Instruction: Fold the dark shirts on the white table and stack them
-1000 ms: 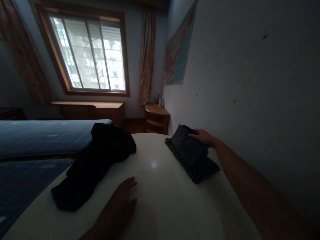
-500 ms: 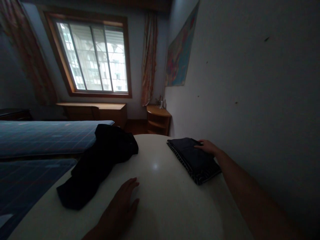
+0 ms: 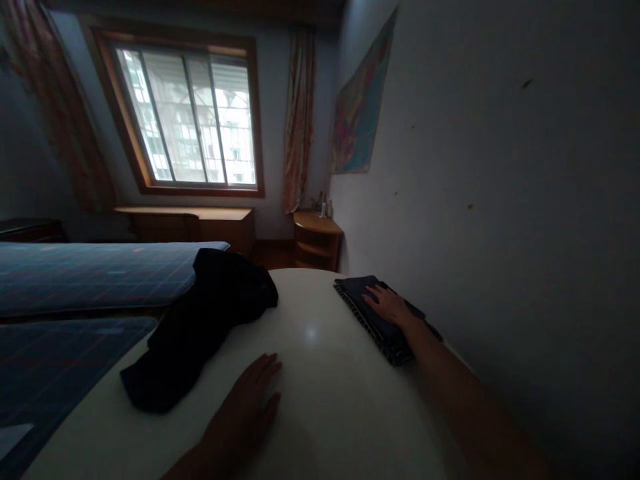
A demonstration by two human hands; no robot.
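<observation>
On the right side of the round white table (image 3: 320, 413) lies a folded stack of dark clothes (image 3: 355, 288), its lower layers showing a patterned edge. My right hand (image 3: 387, 305) rests flat on top of the stack, fingers spread. My left hand (image 3: 250, 403) is over the near middle of the table, fingers stretched out and holding nothing. To its left, a black garment (image 3: 200, 333) lies loosely bunched, partly over the table's left edge. What kind of garment it is I cannot tell.
Two mattresses with a blue plaid cover (image 3: 100, 277) lie left of the table. A wall with a map (image 3: 363, 107) runs close along the right. Behind stand a wooden desk (image 3: 225, 217) and a corner shelf (image 3: 317, 223) below a window (image 3: 195, 120).
My right hand has moved left from the stack's right edge onto the middle of its top. My left hand has stayed nearly in place.
</observation>
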